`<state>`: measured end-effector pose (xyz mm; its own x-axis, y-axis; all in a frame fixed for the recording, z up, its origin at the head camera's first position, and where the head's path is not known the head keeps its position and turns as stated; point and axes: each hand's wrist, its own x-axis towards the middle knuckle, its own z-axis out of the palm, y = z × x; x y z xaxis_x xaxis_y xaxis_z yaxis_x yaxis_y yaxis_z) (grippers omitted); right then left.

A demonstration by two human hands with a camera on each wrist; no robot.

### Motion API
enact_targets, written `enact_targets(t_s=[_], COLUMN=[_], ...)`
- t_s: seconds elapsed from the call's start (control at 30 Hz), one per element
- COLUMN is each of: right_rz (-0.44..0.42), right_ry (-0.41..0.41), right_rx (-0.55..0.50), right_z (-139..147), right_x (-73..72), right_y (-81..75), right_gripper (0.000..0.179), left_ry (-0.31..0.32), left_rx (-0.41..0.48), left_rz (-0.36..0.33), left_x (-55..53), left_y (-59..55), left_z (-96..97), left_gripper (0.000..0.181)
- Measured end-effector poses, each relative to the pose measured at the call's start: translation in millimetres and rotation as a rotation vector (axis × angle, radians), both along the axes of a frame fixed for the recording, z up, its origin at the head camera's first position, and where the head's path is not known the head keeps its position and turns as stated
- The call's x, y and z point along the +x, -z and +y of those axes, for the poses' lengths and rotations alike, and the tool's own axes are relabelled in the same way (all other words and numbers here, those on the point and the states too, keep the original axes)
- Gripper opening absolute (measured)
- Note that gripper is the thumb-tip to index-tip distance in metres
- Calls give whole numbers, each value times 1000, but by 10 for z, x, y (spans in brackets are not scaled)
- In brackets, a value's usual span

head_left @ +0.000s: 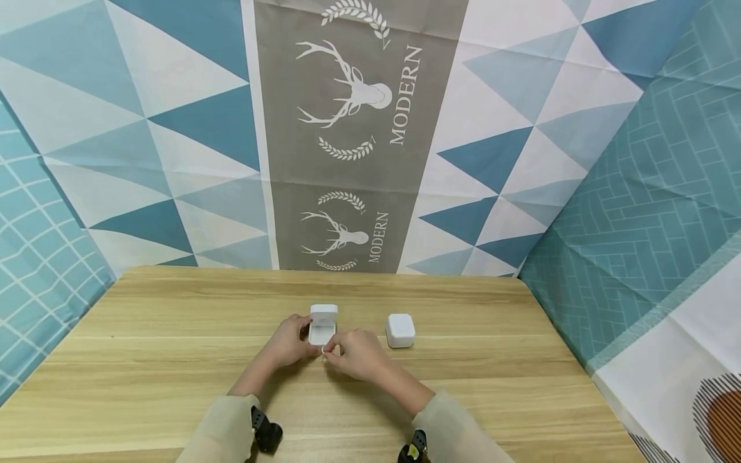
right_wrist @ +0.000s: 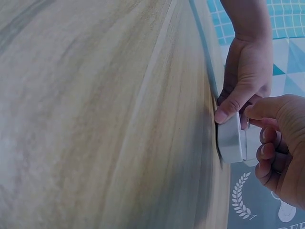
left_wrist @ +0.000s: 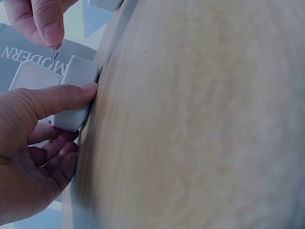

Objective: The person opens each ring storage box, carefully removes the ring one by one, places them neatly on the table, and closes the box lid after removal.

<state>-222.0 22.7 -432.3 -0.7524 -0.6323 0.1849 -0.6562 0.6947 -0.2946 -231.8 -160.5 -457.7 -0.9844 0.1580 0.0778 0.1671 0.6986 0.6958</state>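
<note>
A small white ring box (head_left: 322,334) stands on the table with its hinged lid (head_left: 323,312) raised. My left hand (head_left: 289,342) holds it from the left side; in the left wrist view the thumb lies along the side of the box base (left_wrist: 80,71). Just in front of the box, my right hand (head_left: 360,355) pinches a thin silvery ring (left_wrist: 54,54) between thumb and fingertips. The ring has a studded, sparkling band and is apart from the box's inside. In the right wrist view, my fingers hide most of the ring.
To the right of my right hand is a second white box (head_left: 400,330), closed. Both stand on a wooden table (head_left: 173,360). Patterned cloth (head_left: 359,167) hangs behind the table's far edge and along both sides.
</note>
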Motion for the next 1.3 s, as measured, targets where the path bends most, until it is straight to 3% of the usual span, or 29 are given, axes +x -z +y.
enact_targets(t_s=[0.73,1.3], right_rz=[39,-7], right_ry=[-17,-23], right_rx=[-11,-2], right_z=[-17,-35], right_x=[21,55], right_y=[72,96], right_gripper=[9,10], left_ry=[0,2], left_rx=[-15,-2], left_rz=[-2,8], left_x=[5,7], left_y=[-5,-1], left_z=[-3,-8], left_gripper=[70,68])
